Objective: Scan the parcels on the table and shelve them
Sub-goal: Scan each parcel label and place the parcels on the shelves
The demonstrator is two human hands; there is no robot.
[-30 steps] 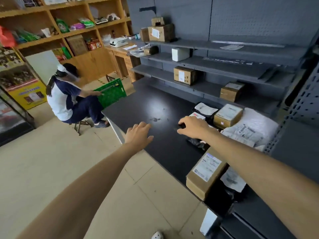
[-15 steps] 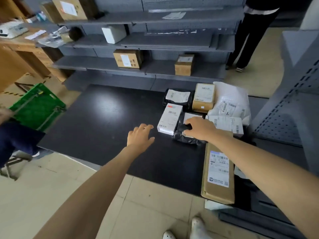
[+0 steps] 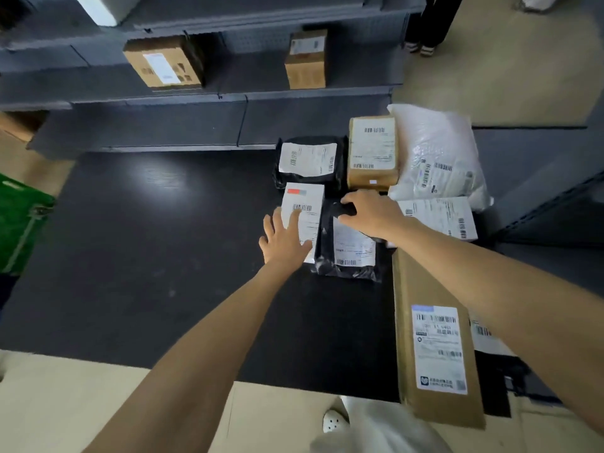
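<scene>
Box [image 3: 305, 204] under left hand [image 3: 283, 242]

Green basket [image 3: 19, 223] at left, bystander's legs [image 3: 434, 21]

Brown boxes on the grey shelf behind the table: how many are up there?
2. One brown box stands at the left of the shelf, the other further right, near its end. The upper shelves are cut off, so more may be hidden.
</scene>
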